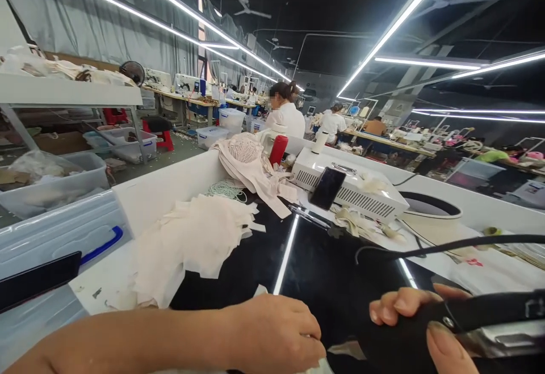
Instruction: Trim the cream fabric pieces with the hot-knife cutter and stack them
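Observation:
My left hand [279, 328] reaches in from the lower left over a glossy black work surface [264, 255]. Its fingers are curled down on a pale piece of fabric [320, 367], mostly hidden by the hand and cut off by the bottom edge. At the lower right, my right hand [447, 345] is wrapped round a black-handled tool with a shiny metal part [498, 337]; its exact kind is unclear. Between the hands lies a small beige scrap [347, 349]. Left of them spreads a pile of cream fabric pieces [191, 235].
A phone [327, 188] leans on a white vented machine [353, 184]. Beige fabric [251, 164] and a red cone [278, 150] stand at the back. A black cable [451, 244] crosses at right. Low white walls [170, 198] border the table; co-workers [292, 117] sit beyond.

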The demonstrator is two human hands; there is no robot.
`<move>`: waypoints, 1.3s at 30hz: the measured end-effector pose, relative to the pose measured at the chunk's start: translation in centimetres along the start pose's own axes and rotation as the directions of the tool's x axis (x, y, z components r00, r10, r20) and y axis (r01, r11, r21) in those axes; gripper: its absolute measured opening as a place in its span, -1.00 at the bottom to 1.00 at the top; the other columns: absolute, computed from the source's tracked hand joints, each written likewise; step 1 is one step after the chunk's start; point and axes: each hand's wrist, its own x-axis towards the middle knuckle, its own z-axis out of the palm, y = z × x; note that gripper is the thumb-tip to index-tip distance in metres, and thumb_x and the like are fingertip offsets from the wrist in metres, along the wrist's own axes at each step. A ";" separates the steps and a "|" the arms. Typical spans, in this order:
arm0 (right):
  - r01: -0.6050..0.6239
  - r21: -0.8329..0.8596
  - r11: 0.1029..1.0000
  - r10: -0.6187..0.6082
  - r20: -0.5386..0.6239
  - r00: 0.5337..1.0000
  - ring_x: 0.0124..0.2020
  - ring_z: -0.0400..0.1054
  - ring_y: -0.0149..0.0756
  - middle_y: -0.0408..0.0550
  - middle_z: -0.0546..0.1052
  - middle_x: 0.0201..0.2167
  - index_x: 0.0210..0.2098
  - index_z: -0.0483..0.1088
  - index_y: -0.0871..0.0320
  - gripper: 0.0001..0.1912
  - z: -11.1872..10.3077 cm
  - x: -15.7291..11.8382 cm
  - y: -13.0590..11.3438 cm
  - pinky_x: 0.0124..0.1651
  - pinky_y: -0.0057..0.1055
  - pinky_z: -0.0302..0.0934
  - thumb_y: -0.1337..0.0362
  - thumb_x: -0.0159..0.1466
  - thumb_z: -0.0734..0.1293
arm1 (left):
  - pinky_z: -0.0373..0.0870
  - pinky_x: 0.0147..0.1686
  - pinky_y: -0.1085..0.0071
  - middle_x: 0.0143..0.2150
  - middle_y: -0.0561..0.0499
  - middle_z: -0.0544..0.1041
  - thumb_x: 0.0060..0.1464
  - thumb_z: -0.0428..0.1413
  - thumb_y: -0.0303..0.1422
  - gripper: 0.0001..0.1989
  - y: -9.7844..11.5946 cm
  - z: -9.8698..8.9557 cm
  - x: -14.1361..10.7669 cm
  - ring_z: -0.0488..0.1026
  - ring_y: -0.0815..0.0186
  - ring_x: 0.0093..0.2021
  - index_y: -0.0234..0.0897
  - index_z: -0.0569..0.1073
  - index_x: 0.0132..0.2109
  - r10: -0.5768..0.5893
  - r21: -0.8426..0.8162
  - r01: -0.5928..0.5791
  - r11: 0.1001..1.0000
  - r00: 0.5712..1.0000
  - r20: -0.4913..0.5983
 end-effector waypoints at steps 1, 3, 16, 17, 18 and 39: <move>-0.015 -0.001 1.000 0.015 -0.016 1.000 -0.54 0.37 -0.28 -0.19 0.48 -0.49 -0.12 0.45 0.05 -0.56 0.5 -0.1 -0.4 -0.50 -0.24 0.45 0.19 0.04 0.59 | 0.48 0.00 0.42 -0.20 -0.04 0.59 0.45 0.04 -0.45 -0.77 0.1 -0.2 0.0 0.52 0.33 -0.18 -0.34 0.52 -0.22 -0.013 -0.011 0.013 1.000 1.000 0.013; 0.000 0.012 1.000 0.000 -0.028 1.000 -0.54 0.36 -0.32 -0.24 0.47 -0.52 -0.14 0.45 0.04 -0.60 1.4 -0.4 -1.2 -0.48 -0.32 0.42 0.23 0.06 0.57 | 0.50 -0.03 0.40 -0.19 -0.04 0.59 0.39 0.05 -0.55 -0.82 0.0 -0.7 -0.3 0.52 0.28 -0.15 -0.35 0.52 -0.18 -0.065 -0.046 0.066 0.997 0.998 0.021; 0.044 0.022 0.999 -0.046 0.055 0.997 -0.52 0.40 -0.37 -0.28 0.50 -0.44 -0.07 0.41 0.01 -0.67 2.2 -0.8 -1.5 -0.44 -0.36 0.37 0.22 0.21 0.51 | 0.52 -0.02 0.36 -0.11 -0.08 0.57 0.40 0.10 -0.50 -0.88 1.0 -1.1 -0.6 0.53 0.23 -0.08 -0.35 0.53 -0.02 -0.166 -0.230 0.176 0.957 0.984 0.064; 0.043 0.027 0.999 -0.044 0.062 0.997 -0.52 0.41 -0.38 -0.28 0.50 -0.44 -0.06 0.41 0.01 -0.66 2.2 -0.9 -1.5 -0.44 -0.37 0.37 0.21 0.21 0.51 | 0.52 -0.02 0.34 -0.11 -0.09 0.56 0.40 0.11 -0.48 -0.89 1.0 -1.0 -0.6 0.53 0.23 -0.07 -0.35 0.53 -0.02 -0.163 -0.228 0.174 0.958 0.984 0.069; 0.042 0.030 0.999 -0.044 0.067 0.997 -0.52 0.41 -0.38 -0.28 0.50 -0.44 -0.06 0.40 0.01 -0.65 2.3 -0.9 -1.5 -0.44 -0.37 0.37 0.21 0.21 0.52 | 0.53 -0.02 0.34 -0.10 -0.09 0.56 0.40 0.12 -0.48 -0.90 1.0 -0.9 -0.7 0.52 0.22 -0.06 -0.35 0.52 -0.01 -0.158 -0.224 0.170 0.960 0.985 0.071; 0.034 0.005 0.999 -0.035 0.096 0.995 -0.50 0.40 -0.38 -0.27 0.50 -0.41 -0.02 0.38 0.00 -0.66 2.2 -2.0 -1.3 -0.41 -0.36 0.39 0.19 0.26 0.50 | 0.49 -0.14 0.39 -0.03 -0.06 0.55 0.31 0.11 -0.59 -0.84 0.8 -0.7 -1.6 0.52 0.26 -0.11 -0.28 0.52 -0.09 -0.152 -0.186 0.172 0.967 0.981 0.118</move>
